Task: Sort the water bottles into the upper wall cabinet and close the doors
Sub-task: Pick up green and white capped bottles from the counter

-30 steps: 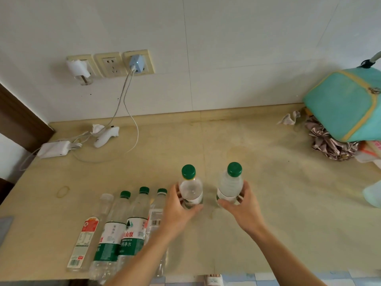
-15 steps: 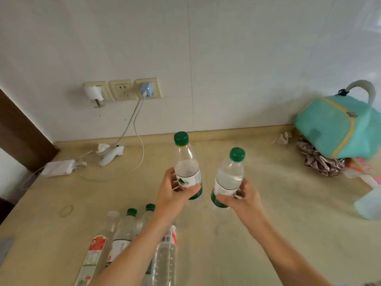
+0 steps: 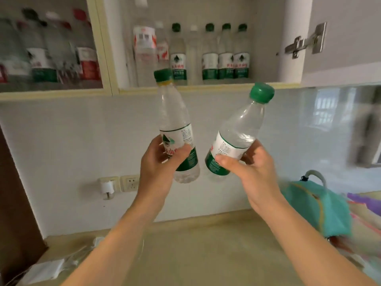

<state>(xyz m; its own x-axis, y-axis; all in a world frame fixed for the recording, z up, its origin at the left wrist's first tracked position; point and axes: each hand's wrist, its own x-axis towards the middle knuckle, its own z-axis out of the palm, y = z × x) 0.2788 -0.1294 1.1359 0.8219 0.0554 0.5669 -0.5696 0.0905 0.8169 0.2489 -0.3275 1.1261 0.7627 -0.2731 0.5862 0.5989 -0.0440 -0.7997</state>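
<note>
Head view: left hand (image 3: 158,162) fingers wrapped round bottle (image 3: 177,129), right hand (image 3: 250,170) clamped on second bottle (image 3: 237,133), caps toward cabinet shelf (image 3: 206,87) at 12 o'clock, ready for shelving.

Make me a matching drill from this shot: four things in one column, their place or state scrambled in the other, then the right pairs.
Things:
1. left hand
2. right hand
3. teal bag
4. cabinet door hinge

Place or state:
A. on the countertop at the right
B. grips the near-upright bottle
C. on the open door, upper right
D. grips the bottle tilted right

Pairs: 1-B, 2-D, 3-A, 4-C
</note>
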